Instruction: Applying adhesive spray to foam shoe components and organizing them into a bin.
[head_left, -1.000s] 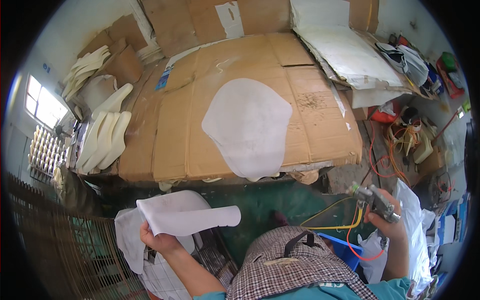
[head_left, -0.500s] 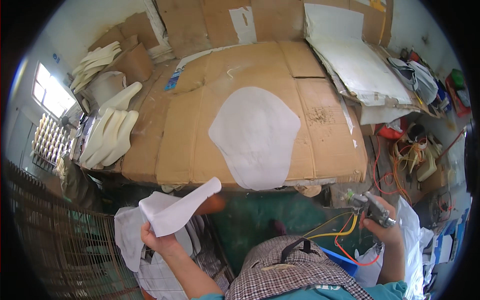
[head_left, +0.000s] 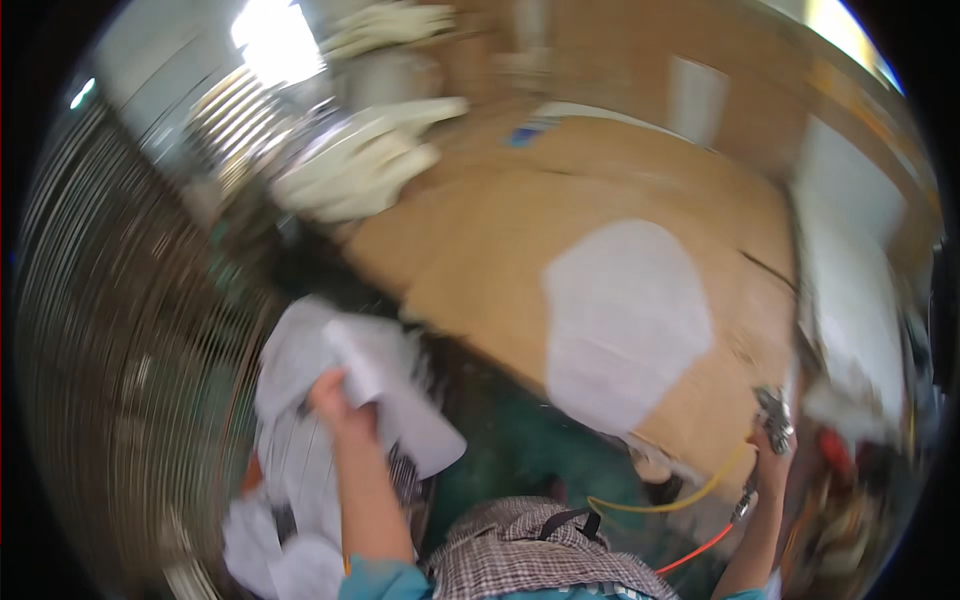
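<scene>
Cardboard-covered bench (head_left: 480, 250) with one white cut piece (head_left: 625, 320) lying flat on it (picture is blurred) | left hand (head_left: 335, 400) grip pressed together on a white sheet (head_left: 390, 385), beside the bench's near edge | right hand (head_left: 772, 455) grip wrapped around a metal tool (head_left: 772, 412) with yellow hose (head_left: 680, 495)

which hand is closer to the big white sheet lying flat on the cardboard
Right. The right hand, gripping a metal tool, sits just off the flat white sheet at its lower right. The left hand holds another white piece well to its left.
</scene>
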